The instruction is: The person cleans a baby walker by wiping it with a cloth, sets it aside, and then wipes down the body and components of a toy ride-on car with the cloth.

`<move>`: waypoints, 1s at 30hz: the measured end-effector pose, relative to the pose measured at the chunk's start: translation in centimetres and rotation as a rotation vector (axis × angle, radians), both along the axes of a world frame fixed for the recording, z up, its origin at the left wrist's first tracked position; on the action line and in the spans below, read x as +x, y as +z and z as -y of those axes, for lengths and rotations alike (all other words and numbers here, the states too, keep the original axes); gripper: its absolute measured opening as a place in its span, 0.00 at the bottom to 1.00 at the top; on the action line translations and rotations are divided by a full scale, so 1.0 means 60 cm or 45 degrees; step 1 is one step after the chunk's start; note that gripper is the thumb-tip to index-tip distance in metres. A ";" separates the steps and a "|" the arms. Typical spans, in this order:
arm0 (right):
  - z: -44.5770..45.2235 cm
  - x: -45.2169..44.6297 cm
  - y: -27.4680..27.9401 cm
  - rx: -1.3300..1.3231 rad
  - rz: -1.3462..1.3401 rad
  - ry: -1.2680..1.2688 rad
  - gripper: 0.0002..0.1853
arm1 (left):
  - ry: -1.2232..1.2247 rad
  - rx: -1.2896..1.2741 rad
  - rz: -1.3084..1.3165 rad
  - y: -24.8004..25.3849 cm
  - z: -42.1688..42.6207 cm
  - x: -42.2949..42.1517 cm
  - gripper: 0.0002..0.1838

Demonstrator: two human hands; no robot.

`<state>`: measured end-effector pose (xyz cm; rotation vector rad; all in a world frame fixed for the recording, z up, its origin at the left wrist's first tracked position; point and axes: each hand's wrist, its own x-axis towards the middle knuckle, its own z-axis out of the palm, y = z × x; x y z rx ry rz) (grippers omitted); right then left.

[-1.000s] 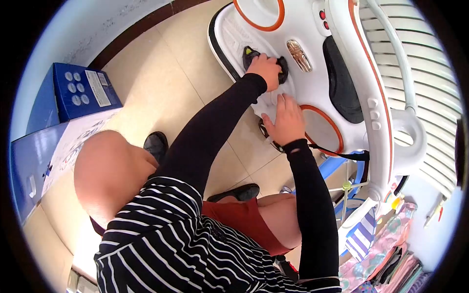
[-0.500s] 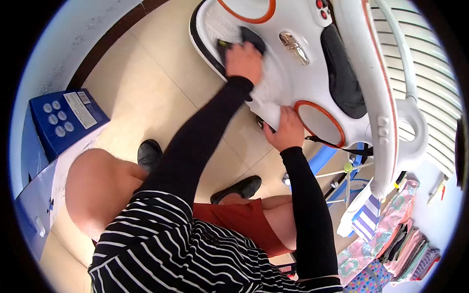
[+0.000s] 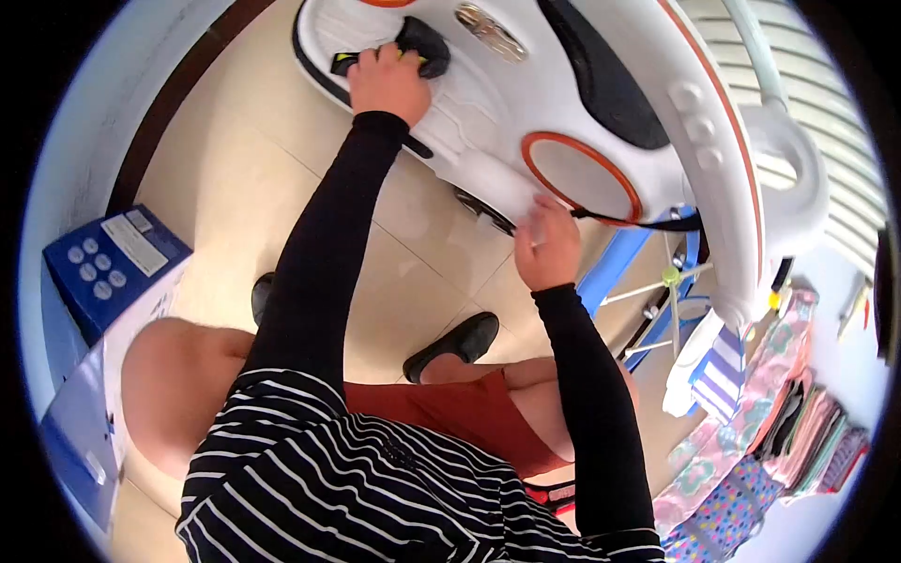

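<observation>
My left hand is closed on a black cloth with yellow-green trim, pressed on the tray-like end of a large white plastic shell. Near the shell's lower edge, beside an orange-ringed oval, is my right hand. Its thumb and fingers look apart, with slight blur at the fingertips. A black strap runs from close to those fingertips toward the right. Below the shell's edge, a dark wheel-like part shows partly.
A blue box stands at the left by the wall. White slats are at the right, with a blue frame under the shell. Folded cloths lie lower right. My shoe is on the tiled floor.
The view has shifted, and the shell appears farther left and up. My left hand has moved with the cloth along the shell's end. My right hand has shifted along the lower edge toward the strap.
</observation>
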<state>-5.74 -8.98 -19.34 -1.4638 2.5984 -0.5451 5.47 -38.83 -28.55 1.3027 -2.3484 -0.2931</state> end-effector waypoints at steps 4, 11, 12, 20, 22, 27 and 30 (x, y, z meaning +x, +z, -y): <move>-0.069 -0.020 -0.008 -0.113 0.220 -0.962 0.18 | -0.064 0.176 0.142 0.037 -0.052 -0.002 0.19; -0.089 -0.118 -0.197 0.067 0.930 -1.247 0.20 | -0.277 0.740 0.115 0.068 -0.162 -0.017 0.26; -0.102 -0.130 -0.245 0.506 0.470 -0.974 0.18 | -0.313 0.776 0.098 0.061 -0.176 -0.018 0.27; -0.066 -0.098 -0.278 -0.035 0.554 -1.249 0.14 | -0.461 0.186 -0.034 0.143 -0.355 -0.072 0.19; -0.092 -0.116 -0.316 -0.086 0.558 -1.132 0.14 | -0.607 0.209 -0.012 0.149 -0.372 -0.079 0.18; -0.162 -0.143 -0.347 -1.003 1.576 -1.124 0.17 | -1.052 0.449 0.024 0.146 -0.443 -0.121 0.15; -0.183 -0.142 -0.291 -1.177 2.252 -1.253 0.19 | -1.181 0.422 0.030 0.123 -0.457 -0.138 0.13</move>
